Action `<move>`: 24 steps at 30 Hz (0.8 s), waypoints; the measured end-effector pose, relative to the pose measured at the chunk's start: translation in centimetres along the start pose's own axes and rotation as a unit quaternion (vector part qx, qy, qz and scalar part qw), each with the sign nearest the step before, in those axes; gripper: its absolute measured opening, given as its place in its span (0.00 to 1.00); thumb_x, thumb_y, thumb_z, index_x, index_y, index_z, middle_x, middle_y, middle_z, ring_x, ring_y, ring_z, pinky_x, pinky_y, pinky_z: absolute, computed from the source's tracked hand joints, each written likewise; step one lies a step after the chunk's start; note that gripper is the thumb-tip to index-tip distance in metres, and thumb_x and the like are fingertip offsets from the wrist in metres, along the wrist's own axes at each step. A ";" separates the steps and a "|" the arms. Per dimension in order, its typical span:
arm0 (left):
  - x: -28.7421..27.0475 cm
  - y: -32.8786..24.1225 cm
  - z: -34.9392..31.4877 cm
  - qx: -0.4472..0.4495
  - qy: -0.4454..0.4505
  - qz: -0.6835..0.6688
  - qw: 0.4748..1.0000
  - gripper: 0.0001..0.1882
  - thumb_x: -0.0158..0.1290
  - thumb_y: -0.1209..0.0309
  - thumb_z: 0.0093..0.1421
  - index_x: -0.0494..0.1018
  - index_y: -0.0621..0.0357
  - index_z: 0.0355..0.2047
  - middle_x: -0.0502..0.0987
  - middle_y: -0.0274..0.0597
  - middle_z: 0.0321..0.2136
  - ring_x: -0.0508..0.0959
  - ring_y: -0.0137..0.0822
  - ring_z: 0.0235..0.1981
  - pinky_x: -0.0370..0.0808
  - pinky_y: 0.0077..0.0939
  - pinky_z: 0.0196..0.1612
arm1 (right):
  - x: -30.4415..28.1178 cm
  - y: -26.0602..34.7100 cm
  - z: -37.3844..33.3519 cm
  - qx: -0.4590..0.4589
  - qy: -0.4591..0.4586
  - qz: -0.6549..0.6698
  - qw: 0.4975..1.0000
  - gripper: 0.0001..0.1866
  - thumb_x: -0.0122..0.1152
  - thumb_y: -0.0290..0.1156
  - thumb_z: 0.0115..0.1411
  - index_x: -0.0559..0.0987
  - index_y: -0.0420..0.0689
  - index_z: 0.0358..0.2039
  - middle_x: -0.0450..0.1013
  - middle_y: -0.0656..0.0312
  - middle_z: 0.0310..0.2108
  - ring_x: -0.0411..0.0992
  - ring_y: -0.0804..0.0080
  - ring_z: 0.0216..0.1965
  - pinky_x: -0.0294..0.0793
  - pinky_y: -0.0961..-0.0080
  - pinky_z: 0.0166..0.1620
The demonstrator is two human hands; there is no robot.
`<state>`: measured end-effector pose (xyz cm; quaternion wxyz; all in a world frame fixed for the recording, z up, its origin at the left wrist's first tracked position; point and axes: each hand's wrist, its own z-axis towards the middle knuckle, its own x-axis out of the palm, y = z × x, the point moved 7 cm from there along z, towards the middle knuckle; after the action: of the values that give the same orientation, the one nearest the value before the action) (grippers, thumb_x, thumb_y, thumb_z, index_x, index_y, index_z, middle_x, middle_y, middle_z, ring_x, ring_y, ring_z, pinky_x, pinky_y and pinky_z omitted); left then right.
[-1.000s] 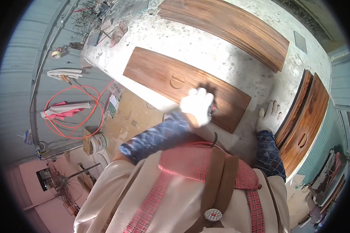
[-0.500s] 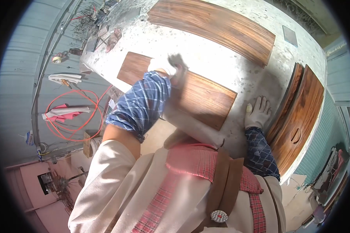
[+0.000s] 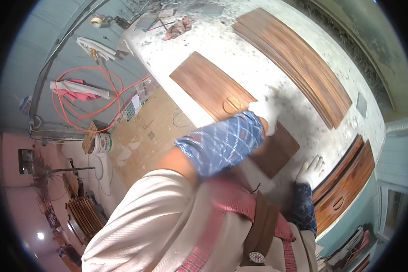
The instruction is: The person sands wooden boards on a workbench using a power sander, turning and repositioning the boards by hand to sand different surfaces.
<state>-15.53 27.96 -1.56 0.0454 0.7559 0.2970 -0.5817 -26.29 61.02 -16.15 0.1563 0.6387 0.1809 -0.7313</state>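
A brown wooden panel [image 3: 208, 84] with a round finger cutout lies at a slant on the dusty worktable [image 3: 167, 56]. My left hand [image 3: 265, 115], in a white glove below a blue checked sleeve, is over the right part of this panel. Its fingers are hidden or smeared, so whether it grips anything cannot be told. My right hand [image 3: 310, 171], also gloved, rests flat on the table with fingers spread, between the panel and two darker boards. The nearer of these, a reddish-brown board [image 3: 344, 192], has a similar cutout.
A stack of long wooden boards [image 3: 299, 68] lies at the far right of the table. A crumpled rag [image 3: 178, 28] and flat grey pieces lie at the far end. An orange hose [image 3: 88, 131] loops along the left wall, above a white bucket [image 3: 103, 143].
My left hand has swept rightward along the panel, from its middle toward its right end. The view has turned and shifted. My right hand stays flat on the table.
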 end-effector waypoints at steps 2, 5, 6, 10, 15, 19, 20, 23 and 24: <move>-2.9 5.4 1.1 -0.037 0.014 -0.081 0.996 0.31 0.66 0.58 0.51 0.77 0.48 0.56 0.76 0.50 0.56 0.78 0.54 0.55 0.80 0.46 0.54 | -1.0 0.3 -0.5 -0.009 0.008 -0.030 0.999 0.33 0.47 0.48 0.73 0.65 0.42 0.71 0.60 0.49 0.73 0.57 0.47 0.73 0.52 0.48 0.74; -4.9 14.1 3.2 -0.056 -0.184 -0.023 0.981 0.24 0.65 0.57 0.50 0.80 0.51 0.47 0.79 0.51 0.48 0.80 0.55 0.50 0.80 0.46 0.54 | 1.1 -1.1 -0.8 -0.013 0.021 -0.069 0.997 0.33 0.47 0.48 0.75 0.61 0.44 0.74 0.56 0.50 0.75 0.54 0.52 0.75 0.51 0.53 0.75; -6.4 16.7 3.7 -0.072 -0.194 -0.023 0.978 0.24 0.66 0.57 0.50 0.81 0.48 0.48 0.79 0.52 0.49 0.80 0.56 0.51 0.80 0.45 0.54 | 2.3 -2.0 -0.7 0.003 0.061 -0.073 0.995 0.34 0.45 0.48 0.75 0.59 0.44 0.75 0.54 0.50 0.76 0.52 0.52 0.76 0.49 0.54 0.75; -9.5 30.0 5.5 -0.151 -0.152 0.011 0.977 0.27 0.68 0.55 0.46 0.83 0.50 0.46 0.83 0.54 0.45 0.83 0.53 0.47 0.82 0.44 0.49 | 2.0 0.3 0.9 0.142 0.060 0.157 0.975 0.36 0.46 0.49 0.75 0.60 0.38 0.74 0.53 0.42 0.75 0.51 0.45 0.75 0.49 0.56 0.76; -10.6 42.1 7.4 -0.206 -0.088 0.022 0.974 0.31 0.71 0.50 0.44 0.84 0.55 0.46 0.84 0.53 0.45 0.84 0.50 0.49 0.82 0.41 0.50 | -6.5 18.6 2.3 -0.013 0.047 0.367 0.929 0.36 0.54 0.44 0.72 0.62 0.37 0.72 0.59 0.39 0.72 0.58 0.41 0.72 0.56 0.50 0.73; -8.2 34.5 4.6 -0.016 -0.333 0.067 0.940 0.19 0.62 0.62 0.49 0.84 0.58 0.40 0.84 0.50 0.39 0.84 0.50 0.40 0.81 0.44 0.41 | -5.7 31.5 -1.2 -0.325 -0.046 0.214 0.920 0.35 0.61 0.44 0.67 0.68 0.35 0.67 0.68 0.39 0.64 0.66 0.36 0.64 0.63 0.43 0.68; -4.9 33.0 6.6 -0.008 -0.183 0.039 0.982 0.16 0.62 0.61 0.49 0.86 0.54 0.35 0.84 0.49 0.39 0.84 0.49 0.42 0.81 0.46 0.41 | -5.6 33.9 -1.3 -0.350 -0.013 0.216 0.911 0.36 0.63 0.46 0.66 0.69 0.35 0.67 0.69 0.39 0.63 0.67 0.36 0.63 0.63 0.43 0.68; -2.3 25.4 4.6 -0.059 -0.156 -0.075 0.983 0.09 0.61 0.65 0.50 0.86 0.52 0.30 0.84 0.51 0.35 0.83 0.49 0.38 0.80 0.50 0.34 | -4.3 37.5 -1.3 -0.435 -0.041 0.194 0.878 0.39 0.66 0.51 0.62 0.71 0.34 0.64 0.71 0.40 0.60 0.70 0.36 0.59 0.68 0.44 0.63; 1.3 25.2 6.7 -0.054 -0.166 -0.108 0.979 0.08 0.59 0.66 0.51 0.86 0.53 0.29 0.84 0.51 0.35 0.83 0.48 0.38 0.80 0.49 0.33 | -4.1 38.7 -0.1 -0.465 -0.034 0.192 0.863 0.42 0.66 0.55 0.60 0.71 0.34 0.63 0.74 0.43 0.56 0.72 0.38 0.53 0.72 0.45 0.56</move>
<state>-8.44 5.08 -11.86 0.0724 0.6086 0.3961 -0.6837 -7.89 26.81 -14.59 0.5789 0.4887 0.3681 -0.5391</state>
